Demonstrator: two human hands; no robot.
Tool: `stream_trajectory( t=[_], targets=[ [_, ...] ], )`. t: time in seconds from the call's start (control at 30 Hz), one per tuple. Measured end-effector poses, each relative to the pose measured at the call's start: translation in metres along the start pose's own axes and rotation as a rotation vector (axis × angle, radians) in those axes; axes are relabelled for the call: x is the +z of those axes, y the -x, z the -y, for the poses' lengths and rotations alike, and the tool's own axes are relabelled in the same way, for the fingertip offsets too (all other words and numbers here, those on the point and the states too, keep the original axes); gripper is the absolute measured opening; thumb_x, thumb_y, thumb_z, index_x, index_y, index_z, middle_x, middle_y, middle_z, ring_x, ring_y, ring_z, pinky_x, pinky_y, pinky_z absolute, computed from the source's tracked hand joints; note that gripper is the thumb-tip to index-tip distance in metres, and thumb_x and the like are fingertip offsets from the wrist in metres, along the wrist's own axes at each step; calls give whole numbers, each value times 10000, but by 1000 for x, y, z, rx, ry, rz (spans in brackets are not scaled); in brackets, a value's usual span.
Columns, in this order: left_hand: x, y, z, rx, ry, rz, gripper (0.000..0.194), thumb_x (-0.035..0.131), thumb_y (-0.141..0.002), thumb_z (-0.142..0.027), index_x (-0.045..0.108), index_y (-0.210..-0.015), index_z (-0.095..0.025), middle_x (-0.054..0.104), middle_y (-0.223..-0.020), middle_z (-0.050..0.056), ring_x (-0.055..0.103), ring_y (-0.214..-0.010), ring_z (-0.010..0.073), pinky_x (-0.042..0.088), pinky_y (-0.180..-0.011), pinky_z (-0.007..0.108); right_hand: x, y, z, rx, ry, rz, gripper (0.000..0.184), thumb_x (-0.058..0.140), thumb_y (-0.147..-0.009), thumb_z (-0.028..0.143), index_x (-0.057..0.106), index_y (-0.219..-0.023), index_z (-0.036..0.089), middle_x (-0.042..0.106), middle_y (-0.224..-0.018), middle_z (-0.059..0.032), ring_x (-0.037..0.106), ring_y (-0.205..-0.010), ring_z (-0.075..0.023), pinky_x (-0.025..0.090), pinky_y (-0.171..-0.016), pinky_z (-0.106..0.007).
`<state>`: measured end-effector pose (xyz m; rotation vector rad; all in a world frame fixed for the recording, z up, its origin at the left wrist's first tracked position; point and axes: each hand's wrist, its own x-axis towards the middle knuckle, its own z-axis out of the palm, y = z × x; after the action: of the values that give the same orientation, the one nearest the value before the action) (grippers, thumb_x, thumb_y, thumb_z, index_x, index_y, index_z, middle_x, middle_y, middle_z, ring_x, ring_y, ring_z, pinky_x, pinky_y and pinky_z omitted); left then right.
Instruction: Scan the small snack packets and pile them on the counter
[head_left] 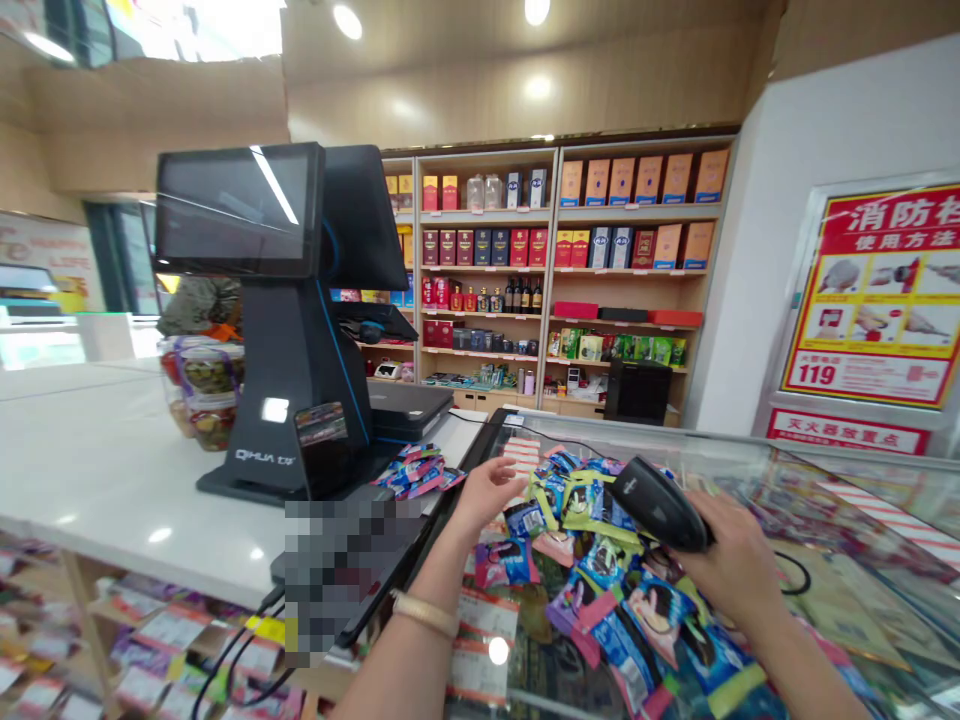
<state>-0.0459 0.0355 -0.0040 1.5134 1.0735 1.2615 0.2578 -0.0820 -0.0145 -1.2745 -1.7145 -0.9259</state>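
Observation:
In the head view, my right hand (726, 550) grips a black handheld barcode scanner (658, 503), its head pointing left above a heap of candy packets (600, 505). The small packets are blue, green, pink and purple and lie on a glass counter (480, 635). My left hand (491, 490), with a beige band at the wrist, hovers at the heap's left edge. Its fingers are apart and slightly bent, with nothing visible in them. A smaller pile of similar packets (421, 470) lies just left of that hand, by the cash register.
A black cash register (281, 380) with two screens stands on the white counter (112, 460) at left, clear jars (206, 385) behind it. Cables (240, 650) hang at the counter's front. Shelves of boxes and bottles (487, 250) line the back wall. A red fire-hydrant sign (877, 300) is at right.

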Motion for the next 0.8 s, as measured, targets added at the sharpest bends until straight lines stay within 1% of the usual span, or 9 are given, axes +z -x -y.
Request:
stream_trajectory(
  t=[0.07,0.1,0.13,0.2,0.33,0.43,0.6,0.7,0.8],
  targets=[
    [2,3,8,25,-387,122,618,816,-560,-251,659,-1148,-141,709,-1076,126,668,-970,242,514,-835,312,0,1,-2,19,11,5,298,549,-732,283,621,-1006,189,719,-917,-96,658,-843,-277,458,-734,-374],
    [3,5,12,27,-521,165,670,828,-521,-251,657,-1161,-152,708,-1098,122,666,-985,256,510,-844,316,0,0,-2,24,13,10,295,548,-727,276,627,-998,191,719,-916,-94,657,-841,-275,458,-730,-370],
    [2,6,14,28,-607,197,691,836,-490,-249,664,-1153,-165,713,-1099,112,668,-986,265,508,-846,316,-1,0,-1,30,12,17,291,551,-722,275,632,-990,194,718,-914,-91,657,-837,-272,457,-726,-366],
    [2,8,16,30,-660,234,639,836,-464,-241,697,-1085,-191,732,-1055,81,674,-971,269,505,-840,311,-2,-1,2,43,0,38,284,561,-719,279,640,-981,200,718,-910,-82,657,-832,-265,455,-722,-357],
    [3,10,12,59,-693,257,445,791,-521,-224,725,-961,-211,749,-948,40,677,-921,248,495,-813,296,-3,-4,8,75,-45,77,277,567,-711,275,645,-967,204,721,-909,-70,658,-836,-259,455,-735,-355],
    [5,10,7,114,-681,230,420,760,-541,-173,704,-957,-176,732,-907,45,667,-845,225,491,-767,294,-3,-5,9,101,-51,84,276,560,-710,272,643,-963,200,720,-915,-77,658,-854,-264,454,-754,-363],
    [11,10,0,253,-397,89,457,733,-587,-139,629,-1030,-173,683,-880,6,630,-767,153,489,-713,250,-5,-6,7,103,-16,47,284,537,-709,243,644,-970,205,718,-916,-74,659,-841,-253,452,-751,-354],
    [13,11,-4,379,-297,-13,527,720,-614,-142,605,-1125,-205,674,-970,12,630,-850,165,497,-797,281,-6,-7,7,100,-27,27,287,546,-710,261,650,-971,204,719,-910,-74,659,-839,-253,455,-744,-352],
    [16,13,-7,466,-241,-91,539,730,-611,-129,637,-1132,-228,666,-1039,38,617,-983,206,475,-908,333,-9,-9,14,80,-67,58,303,574,-706,284,651,-988,204,721,-924,-74,660,-854,-257,458,-761,-362]
  ],
)
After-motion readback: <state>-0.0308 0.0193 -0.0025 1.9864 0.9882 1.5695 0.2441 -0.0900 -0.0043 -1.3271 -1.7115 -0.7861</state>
